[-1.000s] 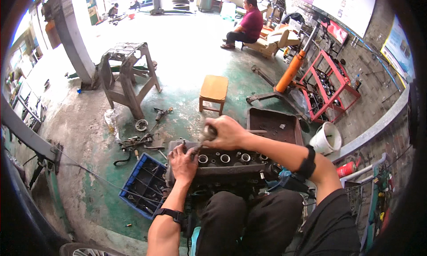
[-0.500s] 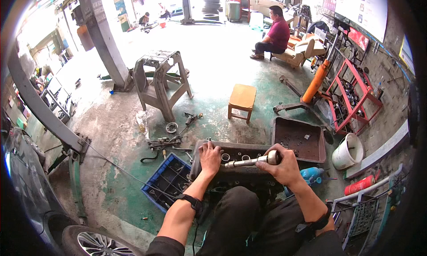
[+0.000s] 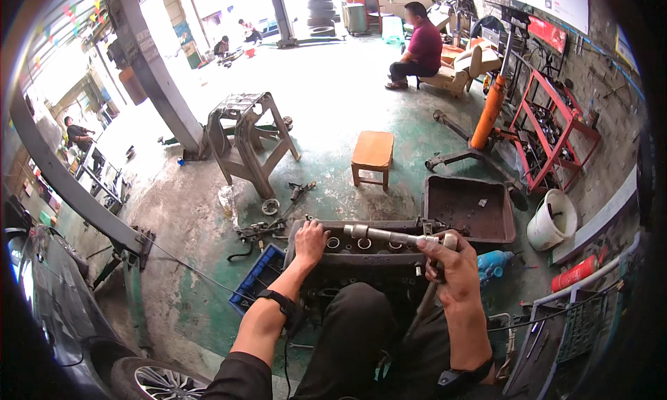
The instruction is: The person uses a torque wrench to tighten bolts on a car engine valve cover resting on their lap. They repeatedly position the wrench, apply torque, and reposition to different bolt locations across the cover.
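A dark engine cylinder head [image 3: 347, 261] with round bores along its top lies just past my knees. At its left end, my left hand [image 3: 310, 243] rests on top with fingers bent over the far edge. My right hand [image 3: 448, 264] is wrapped round a socket wrench [image 3: 389, 234] above the right part of the engine. Its silver extension and socket point left, held nearly level over the bores. The wrench's long handle runs down from my fist towards my knee.
A blue crate [image 3: 258, 278] stands left of the engine, a brown drip tray [image 3: 467, 209] beyond its right end. Further right are a blue bottle [image 3: 493, 263], white bucket [image 3: 551, 219] and red extinguisher [image 3: 575, 273]. A wooden stool [image 3: 373, 157] and metal stand [image 3: 250, 139] stand ahead; a person [image 3: 420, 49] sits beyond.
My right hand has moved slightly right and lower and has turned, so the wrench's handle now shows below it. The socket end has risen. My left hand has shifted left along the engine.
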### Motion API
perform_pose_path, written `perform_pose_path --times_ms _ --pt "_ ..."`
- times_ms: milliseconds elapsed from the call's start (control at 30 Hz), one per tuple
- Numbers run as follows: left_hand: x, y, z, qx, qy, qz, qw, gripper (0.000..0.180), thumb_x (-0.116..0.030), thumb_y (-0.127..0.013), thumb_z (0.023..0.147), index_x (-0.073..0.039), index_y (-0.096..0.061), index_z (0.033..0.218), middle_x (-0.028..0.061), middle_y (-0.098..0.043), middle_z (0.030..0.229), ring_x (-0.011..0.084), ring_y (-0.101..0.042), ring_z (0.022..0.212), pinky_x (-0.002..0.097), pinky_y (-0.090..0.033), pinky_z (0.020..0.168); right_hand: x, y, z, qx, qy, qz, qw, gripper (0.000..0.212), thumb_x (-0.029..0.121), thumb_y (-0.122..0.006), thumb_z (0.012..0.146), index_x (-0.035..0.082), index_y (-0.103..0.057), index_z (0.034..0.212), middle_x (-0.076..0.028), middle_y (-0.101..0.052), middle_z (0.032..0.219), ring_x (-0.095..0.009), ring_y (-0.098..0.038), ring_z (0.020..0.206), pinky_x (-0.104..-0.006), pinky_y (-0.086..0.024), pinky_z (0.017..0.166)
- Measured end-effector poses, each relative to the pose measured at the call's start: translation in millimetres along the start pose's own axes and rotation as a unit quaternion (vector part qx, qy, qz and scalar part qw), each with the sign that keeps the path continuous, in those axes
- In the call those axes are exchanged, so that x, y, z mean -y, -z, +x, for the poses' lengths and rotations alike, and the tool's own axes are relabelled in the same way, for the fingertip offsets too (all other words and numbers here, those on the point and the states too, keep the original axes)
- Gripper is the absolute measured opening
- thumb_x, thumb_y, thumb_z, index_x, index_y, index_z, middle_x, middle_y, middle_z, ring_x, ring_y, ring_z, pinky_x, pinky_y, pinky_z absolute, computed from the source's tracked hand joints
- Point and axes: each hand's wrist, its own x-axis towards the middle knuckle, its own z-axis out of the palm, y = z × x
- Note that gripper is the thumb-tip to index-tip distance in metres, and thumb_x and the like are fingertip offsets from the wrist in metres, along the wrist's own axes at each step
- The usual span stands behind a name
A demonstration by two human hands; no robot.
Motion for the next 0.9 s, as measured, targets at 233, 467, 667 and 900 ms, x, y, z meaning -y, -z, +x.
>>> perform_pose_path --times_ms 233,467,667,900 --pt "22.7 8.6 16.3 0.15 -0.008 -0.08 0.985 0.029 -0.03 -0.069 0.08 -0.003 -0.066 0.091 0.0173 -0.063 0.093 0.0358 -0.06 0.092 0.0447 -0.048 0.08 -12.9 25.1 21.3 -0.037 -0.097 0.141 0.985 0.015 0.011 -0.068 0.08 0.007 -0.053 0.083 -0.001 -0.044 0.058 -0.01 -0.038 0.042 -0.0251 -0.028 0.04" --pt "50.1 10.6 27.0 0.221 -0.097 -0.135 0.961 0.02 -0.019 -0.066 0.08 -0.006 -0.071 0.094 0.0175 -0.066 0.095 0.0358 -0.062 0.089 0.0421 -0.05 0.077 -39.5 38.4 33.6 -0.116 -0.105 0.132 0.979 0.023 0.004 -0.07 0.077 0.012 -0.049 0.074 0.001 -0.044 0.059 -0.011 -0.039 0.042 -0.0252 -0.028 0.039" --pt "51.2 11.5 27.5 0.177 -0.175 -0.114 0.962 0.019 -0.014 -0.06 0.078 -0.007 -0.07 0.092 0.0112 -0.066 0.094 0.0308 -0.058 0.099 0.0392 -0.049 0.084 -38.0 45.0 23.5 -0.091 -0.119 0.126 0.981 0.02 0.002 -0.068 0.076 0.011 -0.051 0.073 0.0 -0.045 0.057 -0.01 -0.038 0.039 -0.0241 -0.027 0.038" --pt "33.8 10.1 17.7 0.123 -0.157 -0.026 0.98 0.017 -0.016 -0.062 0.082 -0.001 -0.056 0.088 0.0143 -0.059 0.09 0.0342 -0.054 0.095 0.0428 -0.047 0.08 -40.0 40.1 23.4 -0.096 -0.115 0.126 0.981 0.024 0.002 -0.07 0.076 0.012 -0.048 0.074 0.002 -0.044 0.06 -0.009 -0.039 0.043 -0.0251 -0.029 0.039"
